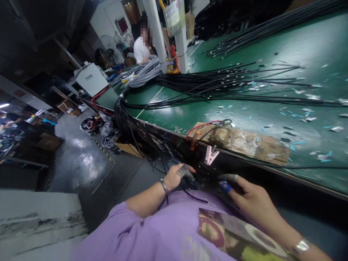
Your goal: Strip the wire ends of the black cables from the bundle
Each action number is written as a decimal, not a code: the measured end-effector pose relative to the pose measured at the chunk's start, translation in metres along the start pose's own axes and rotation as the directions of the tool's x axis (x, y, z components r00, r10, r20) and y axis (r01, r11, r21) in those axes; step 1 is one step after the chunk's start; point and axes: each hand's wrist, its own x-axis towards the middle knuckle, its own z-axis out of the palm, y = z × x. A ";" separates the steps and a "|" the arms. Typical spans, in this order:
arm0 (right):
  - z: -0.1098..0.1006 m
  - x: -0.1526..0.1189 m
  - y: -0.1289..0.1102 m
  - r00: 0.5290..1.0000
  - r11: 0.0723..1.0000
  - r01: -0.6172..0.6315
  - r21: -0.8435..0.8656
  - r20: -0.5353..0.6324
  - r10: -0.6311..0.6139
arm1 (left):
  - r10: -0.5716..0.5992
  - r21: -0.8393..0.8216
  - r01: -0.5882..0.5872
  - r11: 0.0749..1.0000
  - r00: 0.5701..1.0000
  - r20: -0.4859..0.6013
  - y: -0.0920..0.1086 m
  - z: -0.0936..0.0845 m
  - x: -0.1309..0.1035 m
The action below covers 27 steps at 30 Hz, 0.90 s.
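My left hand (175, 177), with grey tape on a finger, is closed in front of my body. A thin black cable (194, 197) runs out below it against the purple shirt, its end pale, and the fingers appear wrapped round it. To its right is my right hand (251, 197), one fingertip covered in grey and another wrapped in blue tape. Its thumb and finger are pinched close together; whatever lies between them is lost in the dark. A bundle of black cables (122, 114) hangs over the table edge, its loose ends near my left hand.
On the green table (174, 119) lie more black cables (201, 83), grey cables (145, 74) and scattered scraps. A worn wooden block (252, 145) and a pink clip (211, 155) are at the front edge. A person (141, 47) sits beyond the white post (155, 32).
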 end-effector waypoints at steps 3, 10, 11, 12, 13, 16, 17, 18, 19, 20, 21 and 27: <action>-0.005 -0.001 -0.003 0.986 0.978 -0.126 0.168 -0.085 0.142 | 0.075 0.229 -0.040 0.973 0.986 -0.149 0.007 -0.007 -0.002; 0.000 0.005 -0.028 0.928 0.697 -0.361 0.619 0.165 0.334 | 0.262 0.309 -0.327 0.893 0.936 0.234 0.048 0.029 -0.004; 0.001 0.005 -0.029 0.922 0.655 -0.375 0.656 0.186 0.341 | 0.178 0.267 -0.252 0.930 0.946 0.272 0.050 0.035 -0.003; 0.002 0.004 -0.028 0.916 0.617 -0.385 0.687 0.201 0.347 | 0.090 0.230 -0.164 0.959 0.949 0.303 0.050 0.040 -0.003; 0.003 0.003 -0.027 0.911 0.583 -0.392 0.712 0.209 0.357 | 0.013 0.199 -0.082 0.977 0.946 0.325 0.050 0.043 -0.003; 0.006 0.000 -0.021 0.891 0.533 -0.430 0.728 0.246 0.382 | -0.035 0.165 -0.017 0.986 0.951 0.308 0.044 0.045 -0.003; 0.007 -0.002 -0.019 0.882 0.533 -0.451 0.716 0.265 0.390 | -0.004 0.176 -0.047 0.983 0.960 0.281 0.042 0.043 -0.004; 0.007 -0.002 -0.017 0.873 0.543 -0.471 0.695 0.280 0.399 | 0.029 0.192 -0.079 0.978 0.968 0.248 0.041 0.041 -0.005; 0.006 -0.003 -0.016 0.871 0.569 -0.479 0.668 0.281 0.403 | 0.054 0.211 -0.101 0.972 0.975 0.218 0.039 0.039 -0.006; 0.005 -0.003 -0.015 0.882 0.619 -0.461 0.636 0.253 0.397 | 0.067 0.230 -0.111 0.967 0.980 0.189 0.039 0.036 -0.008; 0.003 -0.003 -0.014 0.907 0.696 -0.415 0.586 0.208 0.366 | 0.072 0.246 -0.112 0.963 0.984 0.165 0.038 0.034 -0.009; -0.010 -0.005 -0.013 0.986 0.989 0.097 -0.114 0.148 -0.079 | 0.129 0.406 -0.177 0.897 0.981 0.143 0.041 0.023 -0.015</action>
